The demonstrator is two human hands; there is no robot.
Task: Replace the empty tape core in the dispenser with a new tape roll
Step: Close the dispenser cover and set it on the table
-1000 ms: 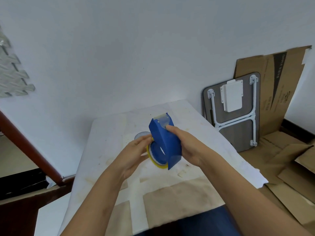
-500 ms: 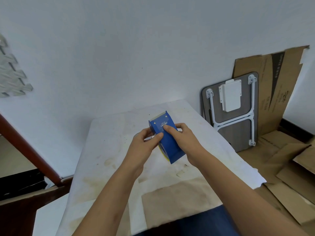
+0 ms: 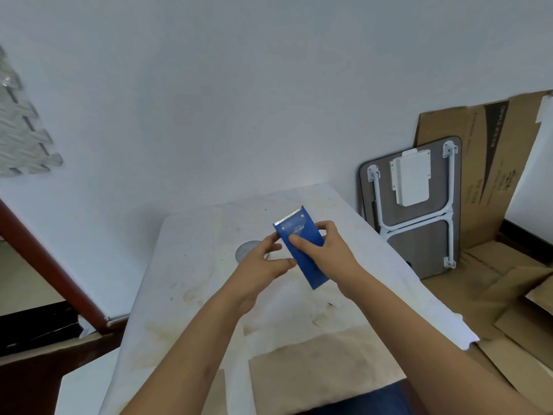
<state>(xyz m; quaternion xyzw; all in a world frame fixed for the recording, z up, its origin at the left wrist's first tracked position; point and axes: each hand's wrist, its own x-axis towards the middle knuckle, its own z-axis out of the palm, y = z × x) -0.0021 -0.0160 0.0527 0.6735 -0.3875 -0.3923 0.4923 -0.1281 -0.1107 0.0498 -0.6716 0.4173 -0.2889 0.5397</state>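
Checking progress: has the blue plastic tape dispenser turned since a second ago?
Yes. The blue plastic tape dispenser has rotated; its flat back faces the camera, serrated edge toward the white wall.

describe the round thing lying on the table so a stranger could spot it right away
Start at the white-covered table against the wall. Just left of the blue tape dispenser held in both hands, a flat greyish disc lies on the cover, partly hidden by the left hand. It is the only round thing there.

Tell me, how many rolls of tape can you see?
1 that shows: a clear tape roll lying flat on the white table, just behind the left hand. Another may be hidden inside the blue dispenser that both hands hold.
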